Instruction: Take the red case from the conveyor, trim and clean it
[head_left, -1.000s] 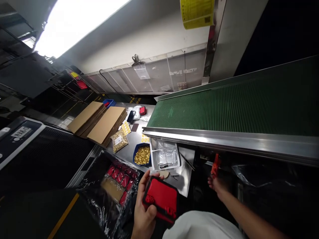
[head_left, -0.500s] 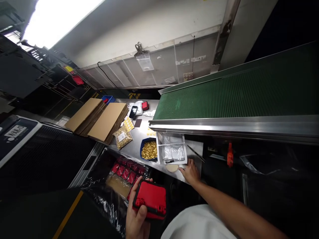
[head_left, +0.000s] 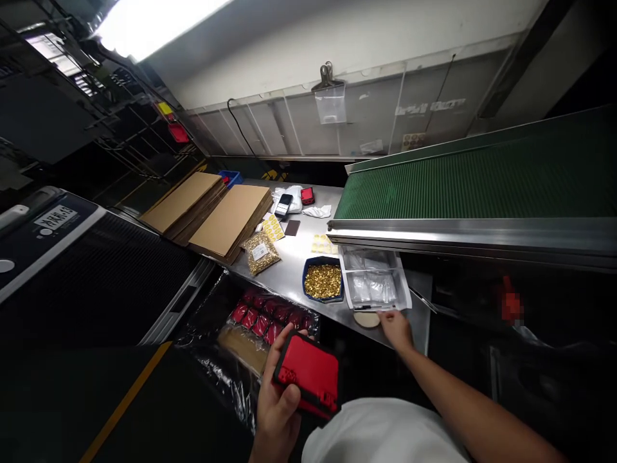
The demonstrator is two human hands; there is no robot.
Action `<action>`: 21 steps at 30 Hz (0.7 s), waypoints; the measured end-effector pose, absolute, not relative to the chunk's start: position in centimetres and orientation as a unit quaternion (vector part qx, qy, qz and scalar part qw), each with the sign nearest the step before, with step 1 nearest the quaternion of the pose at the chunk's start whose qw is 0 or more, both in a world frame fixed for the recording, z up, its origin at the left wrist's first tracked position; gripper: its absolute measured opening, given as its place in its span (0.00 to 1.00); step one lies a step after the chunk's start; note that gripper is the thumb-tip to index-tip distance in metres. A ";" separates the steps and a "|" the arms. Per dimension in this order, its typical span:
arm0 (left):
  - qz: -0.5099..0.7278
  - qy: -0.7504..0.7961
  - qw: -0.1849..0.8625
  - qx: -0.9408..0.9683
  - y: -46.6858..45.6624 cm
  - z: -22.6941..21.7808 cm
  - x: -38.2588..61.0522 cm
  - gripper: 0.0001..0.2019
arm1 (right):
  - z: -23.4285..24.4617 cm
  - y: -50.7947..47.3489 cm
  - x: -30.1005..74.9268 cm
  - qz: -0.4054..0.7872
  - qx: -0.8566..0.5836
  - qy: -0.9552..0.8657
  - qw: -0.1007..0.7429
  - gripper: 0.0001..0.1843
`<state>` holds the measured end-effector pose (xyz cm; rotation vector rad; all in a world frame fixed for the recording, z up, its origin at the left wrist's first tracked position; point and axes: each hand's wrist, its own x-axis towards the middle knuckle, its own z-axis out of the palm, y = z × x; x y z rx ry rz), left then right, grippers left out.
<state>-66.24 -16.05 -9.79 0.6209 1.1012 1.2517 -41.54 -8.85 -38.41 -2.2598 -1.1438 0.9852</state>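
My left hand grips a small red plastic case with black edging, thumb across its near side and fingers around the far side. The case is tilted, above a plastic-lined box. My right hand is at the front rim of a white divided tray, its fingers drawn together. What they pinch, if anything, is too small to tell. Inside the tray lie clear plastic bags and a dark pen. A round beige disc rests on the table just left of my right fingers.
A blue bin of gold-coloured pieces adjoins the tray. Farther left are a bag of similar pieces and cardboard stacks. The green conveyor slopes up rightward. Red wrapped packs fill the lined box below.
My right hand has shifted from the tabletop by the tray's corner to its front rim, and its fingers have drawn together. My left hand still holds the case. The view has swung left.
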 end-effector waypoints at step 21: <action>0.550 0.486 0.652 0.191 -16.3 -9.2 -67.0 0.35 | -37.9 -9.2 -43.2 0.317 -0.686 -0.647 0.100 0.10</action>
